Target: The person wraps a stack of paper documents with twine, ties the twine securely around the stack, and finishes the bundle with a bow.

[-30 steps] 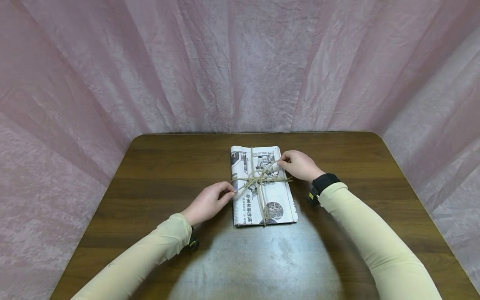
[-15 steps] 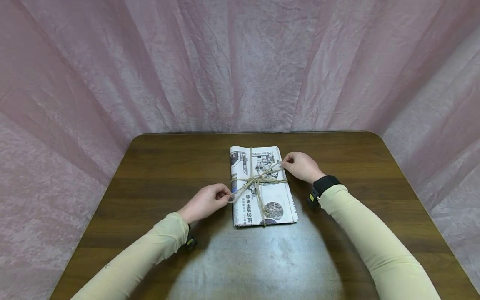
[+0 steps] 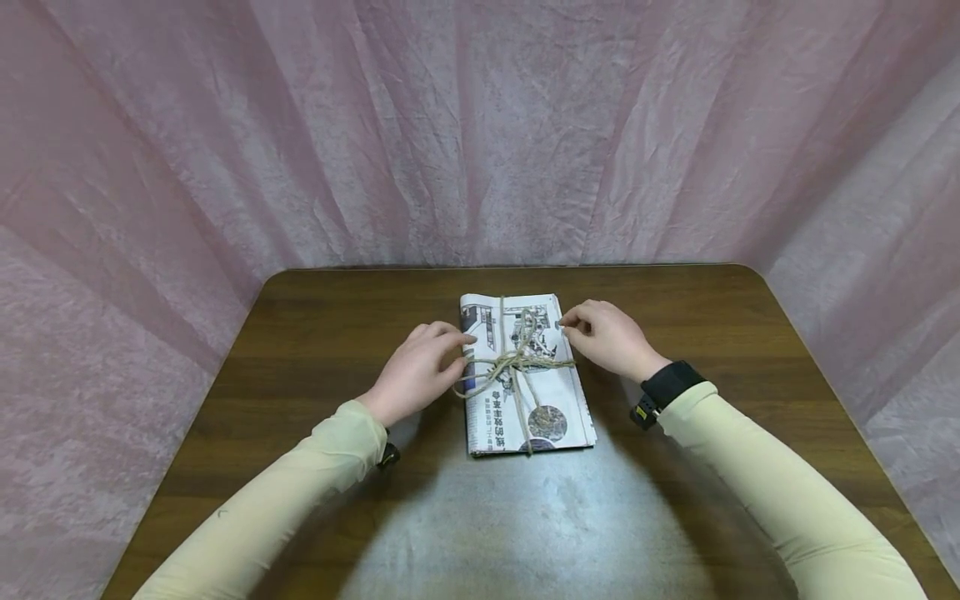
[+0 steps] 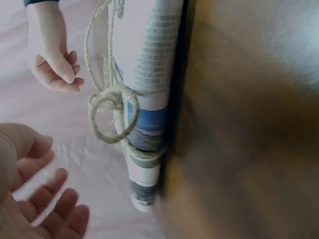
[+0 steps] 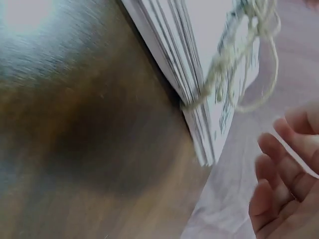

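Note:
A stack of folded newspapers (image 3: 558,392) lies on the table, bound crosswise with twine (image 3: 512,360) that is tied in a bow on top. One bow loop hangs out past the stack's left edge; the other stretches toward the upper right. My left hand (image 3: 420,371) hovers beside the left edge, its fingers relaxed and holding nothing. In the left wrist view the twine loop (image 4: 93,122) stands apart from those fingers. My right hand (image 3: 609,340) is by the upper right edge, fingers loosely bent. The right wrist view shows the right hand (image 5: 284,174) holding nothing, apart from the bow.
The brown wooden table (image 3: 337,325) extends around the stack, with a bright reflection in front. A pink curtain (image 3: 420,150) hangs behind and along both sides. Each wrist wears a black strap (image 3: 670,383) with a small device.
Both hands have let go of the twine loops they were pinching. The left hand has moved slightly up and spread its fingers; the loops now lie loose.

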Available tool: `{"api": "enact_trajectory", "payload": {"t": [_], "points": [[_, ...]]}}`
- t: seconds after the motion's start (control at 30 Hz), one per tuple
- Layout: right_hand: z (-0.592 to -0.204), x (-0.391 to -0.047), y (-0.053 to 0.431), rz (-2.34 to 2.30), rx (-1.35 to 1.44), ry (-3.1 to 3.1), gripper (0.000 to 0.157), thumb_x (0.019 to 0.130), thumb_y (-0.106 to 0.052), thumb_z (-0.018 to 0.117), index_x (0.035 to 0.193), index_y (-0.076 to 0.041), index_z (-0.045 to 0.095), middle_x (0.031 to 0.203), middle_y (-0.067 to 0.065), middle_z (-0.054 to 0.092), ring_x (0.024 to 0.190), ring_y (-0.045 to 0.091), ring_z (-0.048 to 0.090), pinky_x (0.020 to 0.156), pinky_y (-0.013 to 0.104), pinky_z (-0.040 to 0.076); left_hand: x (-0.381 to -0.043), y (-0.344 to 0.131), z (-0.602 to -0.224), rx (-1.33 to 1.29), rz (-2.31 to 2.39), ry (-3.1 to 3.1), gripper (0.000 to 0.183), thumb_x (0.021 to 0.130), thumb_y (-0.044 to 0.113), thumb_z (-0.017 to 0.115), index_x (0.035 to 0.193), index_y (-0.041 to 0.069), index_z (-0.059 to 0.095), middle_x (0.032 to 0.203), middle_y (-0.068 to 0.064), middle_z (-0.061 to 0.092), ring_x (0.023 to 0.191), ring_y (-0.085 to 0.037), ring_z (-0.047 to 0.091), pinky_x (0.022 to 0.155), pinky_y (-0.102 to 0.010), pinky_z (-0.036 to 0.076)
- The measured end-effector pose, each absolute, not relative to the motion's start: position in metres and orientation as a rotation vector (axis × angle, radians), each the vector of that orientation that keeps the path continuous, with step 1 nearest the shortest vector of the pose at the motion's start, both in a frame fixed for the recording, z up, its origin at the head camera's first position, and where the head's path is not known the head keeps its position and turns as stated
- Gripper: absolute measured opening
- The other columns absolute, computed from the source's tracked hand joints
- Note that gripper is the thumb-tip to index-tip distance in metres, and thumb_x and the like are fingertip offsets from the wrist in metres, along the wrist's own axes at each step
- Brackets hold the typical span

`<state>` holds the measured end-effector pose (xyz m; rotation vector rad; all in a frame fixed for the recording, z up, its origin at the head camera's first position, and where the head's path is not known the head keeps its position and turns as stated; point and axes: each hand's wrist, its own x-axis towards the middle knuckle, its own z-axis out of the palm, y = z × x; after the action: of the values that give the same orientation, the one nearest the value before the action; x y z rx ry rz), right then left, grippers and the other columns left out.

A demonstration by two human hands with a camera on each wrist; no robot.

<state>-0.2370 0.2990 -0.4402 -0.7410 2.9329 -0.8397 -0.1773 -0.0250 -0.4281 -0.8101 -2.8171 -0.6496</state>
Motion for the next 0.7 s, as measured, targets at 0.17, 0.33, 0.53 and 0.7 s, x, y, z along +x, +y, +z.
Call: {"api": "enact_trajectory", "payload": {"t": [0.17, 0.33, 0.53, 0.7], "points": [[-0.446, -0.221, 0.287, -0.606, -1.005, 2.957, 0.023, 0.095, -0.024, 0.064, 0.112, -0.011, 0.074, 0.106, 0.003, 0.067, 0.099, 0.024, 0.056, 0.085, 0.043, 0.048, -0.188, -0.002, -0.426, -1.196, -0.247, -2.674, 0.05, 0.095, 0.021, 0.065, 0.144, 0.017, 0.054, 0.149, -0.005, 0.048, 0.134, -0.03, 0.042, 0.11, -0.046, 0.034], [-0.461, -0.215, 0.278, -0.496, -1.037, 2.981, 0.025, 0.094, -0.027, 0.067, 0.113, -0.012, 0.074, 0.107, 0.002, 0.068, 0.095, 0.022, 0.057, 0.082, 0.04, 0.048, -0.198, 0.017, -0.433, -1.37, 0.033, -2.663, 0.055, 0.098, 0.025, 0.06, 0.151, 0.016, 0.045, 0.156, -0.005, 0.038, 0.144, -0.032, 0.029, 0.116, -0.048, 0.025], [-0.469, -0.211, 0.273, -0.514, -0.993, 3.005, 0.023, 0.093, -0.028, 0.069, 0.109, -0.014, 0.075, 0.104, 0.001, 0.068, 0.093, 0.021, 0.057, 0.081, 0.04, 0.048, -0.207, 0.026, -0.44, -1.379, 0.125, -2.714, 0.051, 0.1, 0.027, 0.058, 0.15, 0.017, 0.047, 0.154, -0.005, 0.041, 0.143, -0.033, 0.031, 0.115, -0.049, 0.027], [-0.47, -0.21, 0.271, -0.521, -0.988, 3.025, 0.014, 0.091, -0.026, 0.071, 0.1, -0.016, 0.076, 0.097, -0.002, 0.068, 0.09, 0.019, 0.057, 0.08, 0.038, 0.048, -0.212, 0.029, -0.441, -1.341, 0.102, -2.738, 0.049, 0.099, 0.029, 0.06, 0.146, 0.017, 0.052, 0.151, -0.005, 0.046, 0.139, -0.033, 0.037, 0.112, -0.048, 0.032]]}}
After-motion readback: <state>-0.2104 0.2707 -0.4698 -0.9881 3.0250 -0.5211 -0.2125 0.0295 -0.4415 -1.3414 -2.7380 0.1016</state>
